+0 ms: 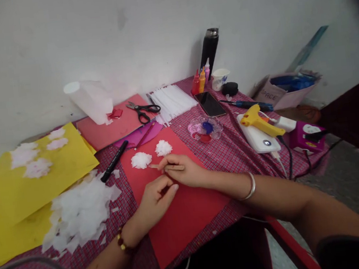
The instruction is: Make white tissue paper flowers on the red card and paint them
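Observation:
My right hand [186, 171] is closed on a thin, light-brown wooden stick [175, 168], which shows on both sides of the fingers. Just below it, my left hand [157, 199] has its fingers curled in towards the thumb; whatever they hold, if anything, is hidden. Both hands are close together over a red sheet of paper [183, 228]. Beyond the fingertips, two fluffy white paper flowers lie on that sheet, the left flower [141, 160] slightly nearer than the right flower [163, 147].
Left are loose white paper pieces [81, 209], a black marker [114, 160] and pinkish flowers [37, 168] on yellow sheets [68, 176]. Scissors [143, 111] lie behind. Rightward are a paint palette [213, 135], a phone [210, 104], a yellow glue gun [260, 121] and a tall black bottle [209, 50].

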Tool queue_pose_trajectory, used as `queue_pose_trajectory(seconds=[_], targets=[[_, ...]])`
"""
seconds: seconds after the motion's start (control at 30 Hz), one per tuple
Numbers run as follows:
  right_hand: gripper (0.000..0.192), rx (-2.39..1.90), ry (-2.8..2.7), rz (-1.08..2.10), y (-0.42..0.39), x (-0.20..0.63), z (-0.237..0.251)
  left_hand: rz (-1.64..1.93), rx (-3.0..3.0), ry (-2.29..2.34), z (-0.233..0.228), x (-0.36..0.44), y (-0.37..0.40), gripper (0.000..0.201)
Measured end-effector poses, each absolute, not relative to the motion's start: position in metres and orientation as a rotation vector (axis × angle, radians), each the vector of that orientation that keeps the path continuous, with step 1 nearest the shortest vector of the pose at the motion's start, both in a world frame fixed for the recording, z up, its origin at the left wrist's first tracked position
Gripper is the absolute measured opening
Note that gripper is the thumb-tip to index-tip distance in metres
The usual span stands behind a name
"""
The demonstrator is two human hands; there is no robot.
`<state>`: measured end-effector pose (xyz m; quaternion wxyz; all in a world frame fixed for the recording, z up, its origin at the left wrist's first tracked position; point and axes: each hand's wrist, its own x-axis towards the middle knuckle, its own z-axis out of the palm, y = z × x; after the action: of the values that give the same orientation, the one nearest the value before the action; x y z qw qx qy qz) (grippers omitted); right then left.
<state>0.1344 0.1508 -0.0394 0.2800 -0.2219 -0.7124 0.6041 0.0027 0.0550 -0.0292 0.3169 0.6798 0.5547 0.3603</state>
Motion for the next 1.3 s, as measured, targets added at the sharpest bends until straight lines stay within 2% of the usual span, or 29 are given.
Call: queue_pose_trajectory(seconds=[0.27, 0.43, 0.53, 0.77, 0.87, 1.0, 1.07, 1.17, 1.3], targets=[[0.008, -0.727, -1.832, 1.819, 0.150, 0.142, -0.028, 0.968, 1.937, 1.408, -0.023, -0.004, 0.042, 0.019], [0.008, -0.849, -1.791, 1.900, 0.143, 0.136, -0.033, 1.159, 1.648, 1.704, -0.024, -0.021, 0.026, 0.021], [0.008, -0.836, -1.862, 1.855, 0.142, 0.131, -0.035, 1.124, 1.544, 1.776, -0.025, -0.025, 0.027, 0.022], [0.012, -0.763, -1.866, 1.762, 0.148, 0.146, -0.022, 1.066, 1.699, 1.750, -0.013, -0.020, 0.041, 0.023], [0.017, -0.670, -1.838, 1.696, 0.141, 0.160, -0.015, 1.077, 1.806, 1.679, 0.008, -0.010, 0.017, 0.022], [0.016, -0.553, -2.022, 1.454, 0.131, 0.168, -0.017, 0.832, 1.911, 1.407, 0.024, -0.008, -0.025, 0.035], [0.017, -0.464, -2.170, 1.379, 0.129, 0.165, -0.020, 0.792, 1.909, 1.445, 0.020, -0.012, -0.033, 0.036], [0.017, -0.312, -2.401, 1.290, 0.130, 0.153, -0.024, 0.820, 1.898, 1.613, 0.005, -0.019, -0.020, 0.018], [0.017, -0.273, -2.531, 1.256, 0.137, 0.137, -0.024, 0.823, 1.883, 1.619, -0.011, -0.017, 0.014, 0.032]])
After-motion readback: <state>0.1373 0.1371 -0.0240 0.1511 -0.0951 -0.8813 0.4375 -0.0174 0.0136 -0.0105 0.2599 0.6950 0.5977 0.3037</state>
